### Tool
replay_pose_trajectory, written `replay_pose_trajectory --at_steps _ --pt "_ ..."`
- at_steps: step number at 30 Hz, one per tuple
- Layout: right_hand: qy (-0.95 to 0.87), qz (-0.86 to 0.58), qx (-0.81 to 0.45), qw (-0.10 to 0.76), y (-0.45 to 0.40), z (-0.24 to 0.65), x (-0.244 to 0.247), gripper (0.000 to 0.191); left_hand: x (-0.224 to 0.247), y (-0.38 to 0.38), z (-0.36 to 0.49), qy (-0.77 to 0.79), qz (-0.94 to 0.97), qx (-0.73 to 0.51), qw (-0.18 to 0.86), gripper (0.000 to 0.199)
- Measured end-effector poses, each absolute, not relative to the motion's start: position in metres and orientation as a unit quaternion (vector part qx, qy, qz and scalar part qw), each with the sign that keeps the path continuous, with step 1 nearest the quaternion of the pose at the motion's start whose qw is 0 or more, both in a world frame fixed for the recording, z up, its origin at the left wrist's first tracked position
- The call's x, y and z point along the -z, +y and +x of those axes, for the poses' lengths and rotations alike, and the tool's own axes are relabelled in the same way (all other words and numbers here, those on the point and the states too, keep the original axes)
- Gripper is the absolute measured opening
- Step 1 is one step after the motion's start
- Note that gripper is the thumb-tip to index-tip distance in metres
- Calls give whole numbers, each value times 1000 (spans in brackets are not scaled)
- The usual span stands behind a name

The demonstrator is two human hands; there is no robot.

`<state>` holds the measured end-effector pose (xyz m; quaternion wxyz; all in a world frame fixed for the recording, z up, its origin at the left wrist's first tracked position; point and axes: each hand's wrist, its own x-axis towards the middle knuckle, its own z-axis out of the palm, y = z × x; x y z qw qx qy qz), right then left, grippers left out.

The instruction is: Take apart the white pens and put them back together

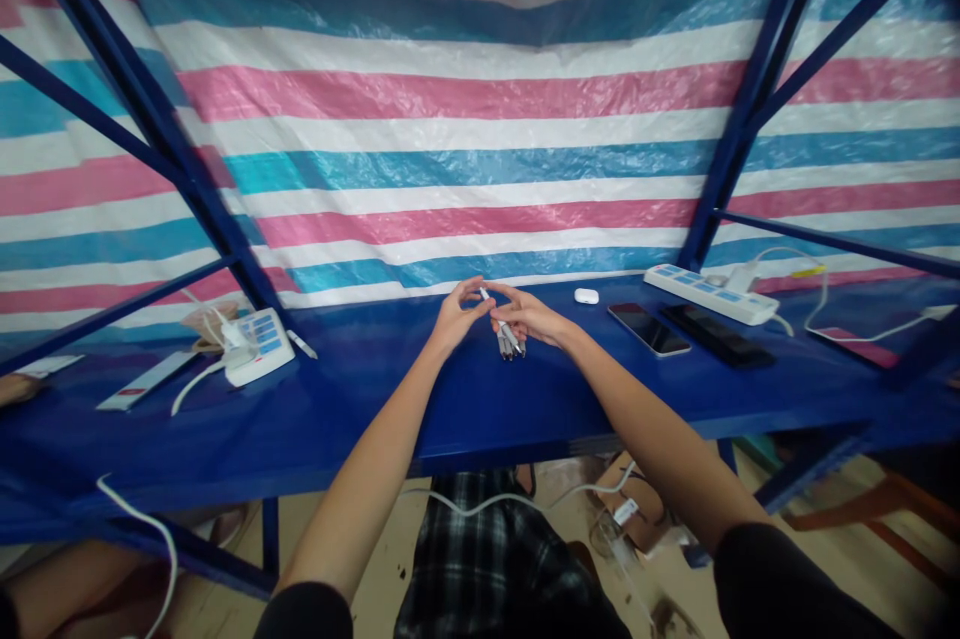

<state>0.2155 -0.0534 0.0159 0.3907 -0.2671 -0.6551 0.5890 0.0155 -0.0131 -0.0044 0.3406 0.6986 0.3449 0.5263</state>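
Both hands meet over the middle of the blue table. My left hand [457, 315] has thumb and fingers curved towards each other near the top end of a white pen-like stick [484, 294]. Beside it, my right hand [526, 314] is closed round several slim white and grey pen-like sticks [510, 343], whose dark tips point down towards the table. The fingertips of the two hands nearly touch. Whether the left fingers grip the upper stick is too small to tell.
On the blue table [360, 419], a white earphone case [586, 296], two phones [649, 329] and a power strip [711, 294] lie to the right. Another power strip [259, 349] and a flat packet [146, 381] are at left. Another person's hand [19, 388] shows at the far left.
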Motion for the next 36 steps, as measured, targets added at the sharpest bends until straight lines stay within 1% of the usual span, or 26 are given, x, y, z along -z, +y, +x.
replay_pose_trajectory --at_steps 2,4,7,12,19,23,27,29,31,33,34,36 --pt "-643 -260 -595 407 -55 216 -18 80 5 -13 16 368 689 -524 339 58" --pt "-639 -256 -598 410 -55 216 -20 79 5 -13 14 387 677 -519 350 54" --pt "-632 -256 -598 421 -54 216 -21 71 4 -13 11 398 668 -519 356 53" --pt "-622 -248 -592 448 -53 216 -23 82 3 -18 12 379 679 -502 378 51" --pt "-633 -257 -579 445 -52 216 -20 72 0 -20 12 375 695 -487 374 51" --pt "-636 -257 -562 462 -48 216 -18 75 1 -20 12 379 696 -482 374 53" --pt "-643 -263 -550 464 -45 216 -17 72 1 -20 12 382 697 -478 374 52" --pt "-637 -274 -538 479 -42 218 -17 77 2 -19 11 385 697 -479 369 51" --pt "-633 -308 -508 497 -38 223 -17 83 3 -18 11 387 707 -478 349 48" --pt "-639 -375 -450 500 -34 232 -17 82 6 -18 11 383 735 -469 305 42" --pt "-650 -421 -406 485 -32 238 -16 78 8 -18 12 379 757 -456 275 39" --pt "-686 -508 -311 419 -29 251 -12 69 11 -20 13 366 808 -413 207 33"
